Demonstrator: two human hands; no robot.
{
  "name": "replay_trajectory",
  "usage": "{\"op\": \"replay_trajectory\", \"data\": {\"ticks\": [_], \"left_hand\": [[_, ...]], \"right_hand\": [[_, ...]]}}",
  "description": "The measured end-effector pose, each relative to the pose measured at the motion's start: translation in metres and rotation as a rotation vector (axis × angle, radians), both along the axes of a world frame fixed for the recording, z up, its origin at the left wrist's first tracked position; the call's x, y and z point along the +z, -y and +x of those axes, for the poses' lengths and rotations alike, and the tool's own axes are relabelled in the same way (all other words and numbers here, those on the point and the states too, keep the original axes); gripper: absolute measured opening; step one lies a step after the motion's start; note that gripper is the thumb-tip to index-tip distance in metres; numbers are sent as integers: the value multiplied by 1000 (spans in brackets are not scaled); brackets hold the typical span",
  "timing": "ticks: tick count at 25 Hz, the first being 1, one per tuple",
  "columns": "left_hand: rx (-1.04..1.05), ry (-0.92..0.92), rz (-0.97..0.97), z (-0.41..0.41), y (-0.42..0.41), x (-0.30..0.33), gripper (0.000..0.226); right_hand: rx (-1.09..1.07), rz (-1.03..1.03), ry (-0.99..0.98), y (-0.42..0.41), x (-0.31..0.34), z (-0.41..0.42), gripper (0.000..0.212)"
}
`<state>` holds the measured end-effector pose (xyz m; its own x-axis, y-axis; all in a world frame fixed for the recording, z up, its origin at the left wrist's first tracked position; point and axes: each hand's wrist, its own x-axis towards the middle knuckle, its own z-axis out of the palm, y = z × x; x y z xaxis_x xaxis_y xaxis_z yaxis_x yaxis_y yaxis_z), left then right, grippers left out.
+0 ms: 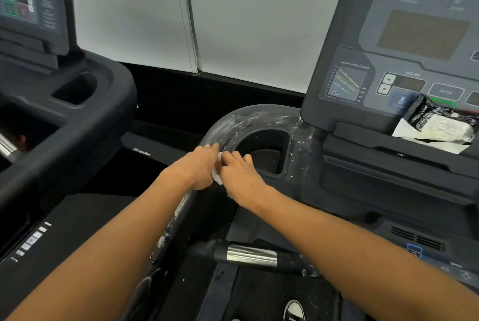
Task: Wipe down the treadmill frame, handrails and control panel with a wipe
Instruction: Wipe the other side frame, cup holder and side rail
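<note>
Gripping: wipe (217,178) pinched between my left hand (198,169) and right hand (239,174)
Why: refolding for streaked frame (259,115)

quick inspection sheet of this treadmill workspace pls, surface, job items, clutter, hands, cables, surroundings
surface: curved dark plastic treadmill frame around a cupholder recess, streaked with white smears and specks.
job's things: small white wipe bunched between both hands at the frame's left rim; grey control panel unlit; handrail with a chrome sensor band below.
clutter: crinkled black-and-white wipe packet lying on the console ledge.
grippers: left hand and right hand both closed on the wipe, touching each other.
cables: thin blind cord hanging at the window.
surroundings: second black treadmill on the left; pale window blind behind; black-and-white shoe at the bottom.
</note>
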<state>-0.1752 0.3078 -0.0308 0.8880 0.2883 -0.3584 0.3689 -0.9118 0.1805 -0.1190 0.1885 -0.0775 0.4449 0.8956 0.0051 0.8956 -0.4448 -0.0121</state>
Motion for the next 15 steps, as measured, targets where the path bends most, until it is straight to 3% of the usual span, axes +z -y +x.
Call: {"op": "replay_trajectory", "data": {"ticks": [5,9,12,15], "left_hand": [[-47,-40,26,2,-1,-12,81],[2,-40,39,21,5,-20,69],[12,-54,56,33,8,-28,73],[-1,-82,86,40,6,-34,70]], "right_hand": [[-72,-56,196,103,0,17,37],[-364,-88,209,131,6,16,32],[-480,26,57,121,6,0,49],[-487,-14,1,122,-11,-28,63]]}}
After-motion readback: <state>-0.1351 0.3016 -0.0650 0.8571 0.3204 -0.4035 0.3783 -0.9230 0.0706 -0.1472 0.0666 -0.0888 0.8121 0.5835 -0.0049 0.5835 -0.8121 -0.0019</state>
